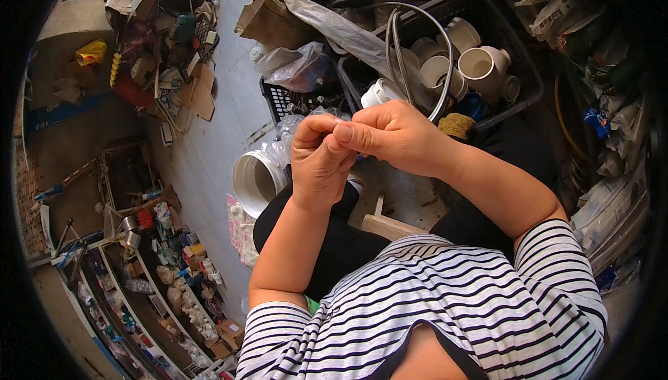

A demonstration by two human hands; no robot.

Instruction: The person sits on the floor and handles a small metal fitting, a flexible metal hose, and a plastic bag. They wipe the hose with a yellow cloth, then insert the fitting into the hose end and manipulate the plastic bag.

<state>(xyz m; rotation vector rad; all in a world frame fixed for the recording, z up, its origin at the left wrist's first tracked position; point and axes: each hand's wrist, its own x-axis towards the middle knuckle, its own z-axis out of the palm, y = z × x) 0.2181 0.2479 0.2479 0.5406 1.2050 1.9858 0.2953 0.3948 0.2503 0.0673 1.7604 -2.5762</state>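
My left hand [319,165] and my right hand [390,135] meet in front of me, fingertips pinched together on something small that the fingers hide. A grey hose [445,67] loops up from behind my right hand over the black crate [529,81]; whether the hand holds its end I cannot tell. Both hands hover above my lap, over black trousers and a wooden stool edge [386,225].
The black crate holds several white pipe fittings [480,63]. A large white pipe piece [256,181] lies on the floor left of my knee. Plastic bags [299,67], cardboard [268,21] and another crate [285,101] lie beyond. Shelves of goods [174,289] line the left.
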